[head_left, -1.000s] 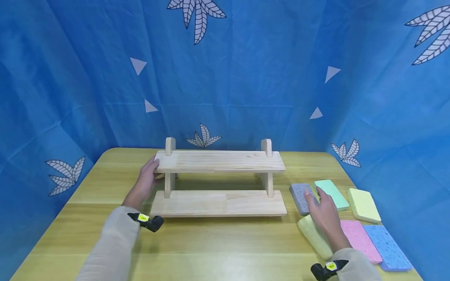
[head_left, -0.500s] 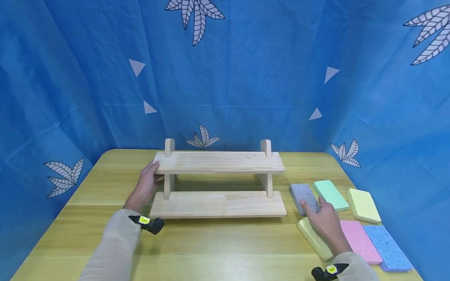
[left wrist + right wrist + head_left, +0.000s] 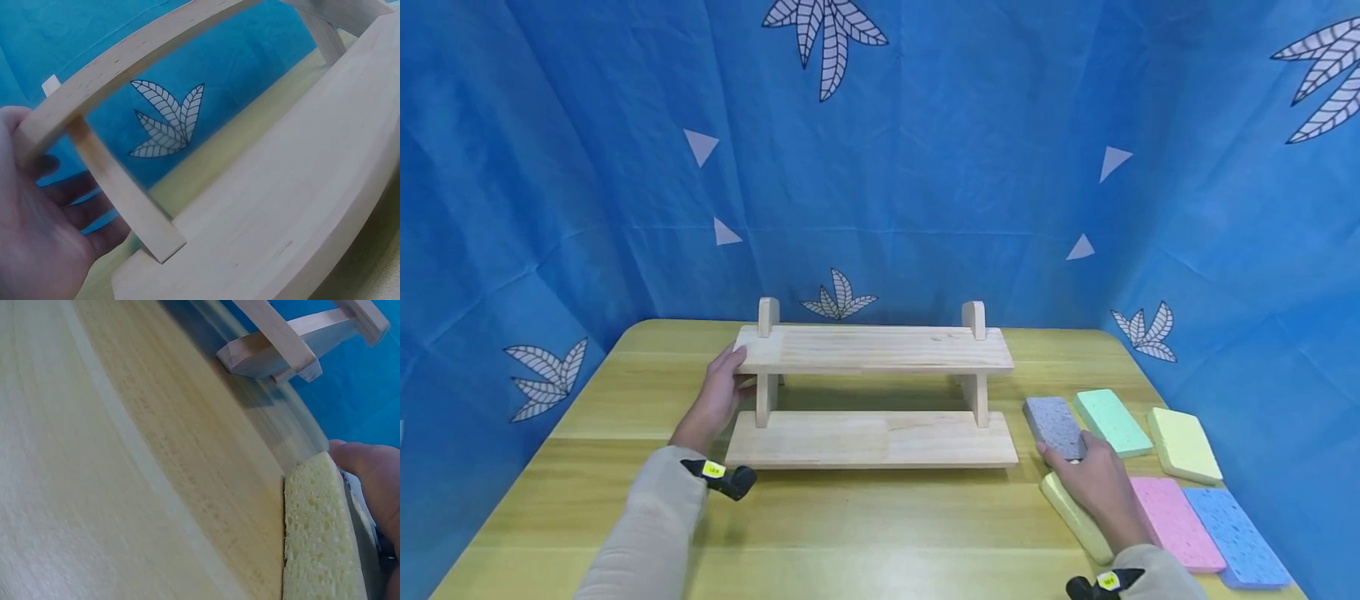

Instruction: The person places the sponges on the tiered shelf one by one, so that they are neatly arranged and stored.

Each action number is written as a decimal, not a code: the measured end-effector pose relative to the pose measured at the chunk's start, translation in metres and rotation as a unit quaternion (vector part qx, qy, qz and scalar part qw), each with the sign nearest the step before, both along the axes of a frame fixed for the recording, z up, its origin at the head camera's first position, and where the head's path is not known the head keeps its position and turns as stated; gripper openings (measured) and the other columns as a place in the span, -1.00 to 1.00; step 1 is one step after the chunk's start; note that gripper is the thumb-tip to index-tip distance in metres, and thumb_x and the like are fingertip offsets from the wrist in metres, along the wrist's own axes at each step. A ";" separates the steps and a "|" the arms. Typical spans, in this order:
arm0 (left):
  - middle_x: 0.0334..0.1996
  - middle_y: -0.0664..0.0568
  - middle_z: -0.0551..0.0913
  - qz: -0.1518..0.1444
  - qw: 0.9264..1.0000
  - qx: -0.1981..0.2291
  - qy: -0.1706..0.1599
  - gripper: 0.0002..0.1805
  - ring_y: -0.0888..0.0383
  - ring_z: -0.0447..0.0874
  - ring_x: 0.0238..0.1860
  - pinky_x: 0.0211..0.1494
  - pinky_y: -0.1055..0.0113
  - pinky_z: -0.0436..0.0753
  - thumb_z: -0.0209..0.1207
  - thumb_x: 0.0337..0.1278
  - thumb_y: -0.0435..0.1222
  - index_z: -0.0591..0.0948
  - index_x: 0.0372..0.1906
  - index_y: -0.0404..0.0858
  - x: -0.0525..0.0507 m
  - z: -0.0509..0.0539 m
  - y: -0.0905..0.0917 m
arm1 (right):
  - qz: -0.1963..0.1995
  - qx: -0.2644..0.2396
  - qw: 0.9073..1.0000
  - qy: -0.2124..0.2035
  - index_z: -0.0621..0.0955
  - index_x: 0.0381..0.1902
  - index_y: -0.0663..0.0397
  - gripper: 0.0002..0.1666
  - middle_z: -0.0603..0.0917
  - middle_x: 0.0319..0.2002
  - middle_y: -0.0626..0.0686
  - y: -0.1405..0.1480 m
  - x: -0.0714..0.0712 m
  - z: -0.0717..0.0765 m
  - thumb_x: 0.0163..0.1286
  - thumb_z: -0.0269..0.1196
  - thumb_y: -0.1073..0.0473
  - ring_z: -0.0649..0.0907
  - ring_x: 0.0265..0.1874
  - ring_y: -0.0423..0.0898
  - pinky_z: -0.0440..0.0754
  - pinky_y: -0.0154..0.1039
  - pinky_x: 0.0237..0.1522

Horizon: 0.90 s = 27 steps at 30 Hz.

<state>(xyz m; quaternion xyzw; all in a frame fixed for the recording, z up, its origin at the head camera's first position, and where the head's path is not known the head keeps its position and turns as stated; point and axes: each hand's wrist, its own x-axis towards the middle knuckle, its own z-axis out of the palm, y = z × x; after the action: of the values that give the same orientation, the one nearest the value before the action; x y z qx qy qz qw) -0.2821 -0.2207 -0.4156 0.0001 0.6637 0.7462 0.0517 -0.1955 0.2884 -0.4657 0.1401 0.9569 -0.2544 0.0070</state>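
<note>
My left hand (image 3: 718,392) grips the left end of a two-tier wooden shelf (image 3: 872,350), thumb over the top board and fingers beneath. In the left wrist view, that hand (image 3: 50,212) is beside the shelf's upright (image 3: 125,187). My right hand (image 3: 1101,483) pinches the near end of a grey sponge (image 3: 1052,421), thumb on its left and fingers on its right. Below that hand lies a pale yellow sponge (image 3: 1075,517), partly covered. The right wrist view has this yellow sponge (image 3: 319,531) close up, beside the thumb (image 3: 359,459); the grey one is mostly hidden there.
Right of the grey sponge lie a mint green sponge (image 3: 1112,421) and another yellow sponge (image 3: 1185,446). A pink sponge (image 3: 1176,521) and a blue sponge (image 3: 1236,533) lie nearer me, by the table's (image 3: 865,533) right edge. A blue curtain (image 3: 925,167) hangs behind.
My right hand has come down from above the grey sponge and closed its thumb and fingers about the near end. My left hand stays on the shelf.
</note>
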 end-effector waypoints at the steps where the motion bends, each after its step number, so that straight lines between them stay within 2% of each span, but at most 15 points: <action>1: 0.39 -0.35 -0.01 -0.001 1.000 0.002 0.001 -0.38 -0.20 -0.01 0.43 0.41 -0.12 0.06 -0.36 0.47 -0.07 -0.13 0.50 -0.17 0.000 0.000 0.000 | 0.001 0.003 1.000 0.001 0.10 0.32 0.60 0.30 0.21 0.23 0.59 0.000 0.000 0.000 0.15 0.10 -0.50 0.28 0.19 0.48 0.29 0.30 0.17; 8: 0.41 -0.33 -0.04 0.001 1.000 0.013 0.013 -0.37 -0.18 -0.06 0.44 0.42 -0.12 0.01 -0.39 0.47 -0.04 -0.17 0.50 -0.15 0.000 -0.003 -0.001 | 0.008 0.017 1.000 0.011 0.11 0.31 0.61 0.23 0.19 0.23 0.59 -0.001 -0.005 -0.002 0.17 0.18 -0.39 0.25 0.21 0.48 0.25 0.30 0.19; 19: 0.42 -0.30 -0.04 -0.001 1.000 0.009 0.028 -0.39 -0.15 -0.07 0.45 0.45 -0.07 -0.01 -0.42 0.48 -0.06 -0.14 0.50 -0.19 -0.003 -0.007 0.004 | 0.005 0.028 0.999 0.025 0.13 0.29 0.63 0.17 0.22 0.21 0.59 0.001 -0.002 -0.010 0.21 0.18 -0.33 0.26 0.19 0.48 0.26 0.31 0.17; 27: 0.43 -0.34 -0.07 -0.003 0.999 0.007 0.034 -0.37 -0.19 -0.09 0.45 0.45 -0.06 -0.02 -0.43 0.48 -0.06 -0.17 0.50 -0.22 -0.001 -0.008 0.003 | 0.002 0.030 0.999 0.031 0.14 0.29 0.62 0.15 0.22 0.21 0.59 0.001 -0.001 -0.014 0.21 0.18 -0.31 0.26 0.19 0.47 0.24 0.31 0.18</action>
<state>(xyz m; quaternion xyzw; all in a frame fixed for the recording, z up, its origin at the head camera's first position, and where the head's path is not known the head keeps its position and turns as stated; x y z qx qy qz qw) -0.2831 -0.2177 -0.4236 0.0278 0.6598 0.7503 0.0307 -0.1960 0.2897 -0.4795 0.1303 0.9641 -0.2297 -0.0266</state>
